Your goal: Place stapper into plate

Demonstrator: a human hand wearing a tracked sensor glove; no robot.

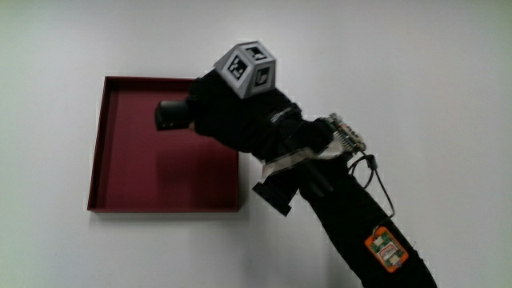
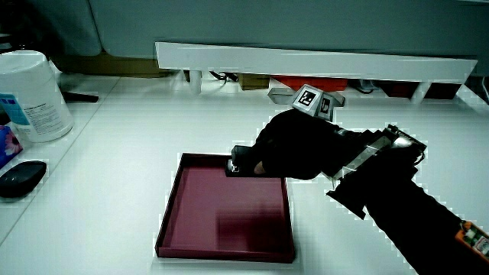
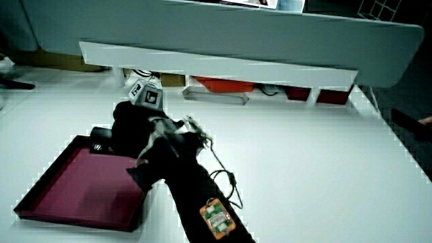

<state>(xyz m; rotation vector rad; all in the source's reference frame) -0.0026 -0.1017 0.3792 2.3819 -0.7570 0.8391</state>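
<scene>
On the white table point(image 1: 416, 64), the grip point(image 1: 228, 108) clasps a half-hidden black stapler point(image 1: 170, 114) over the red tray point(image 1: 98, 152).

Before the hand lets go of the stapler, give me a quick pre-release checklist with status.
1. Stapler gripped by the hand: ok, fingers closed on it.
2. Stapler over the tray, inside its rim: ok in the main view.
3. Stapler resting on the tray floor: cannot tell; its underside is hidden.
4. Tray floor below free of other things: ok, bare in a side view.
5. Forearm clear of the tray: not ok; it crosses the tray's corner nearer the person.
</scene>
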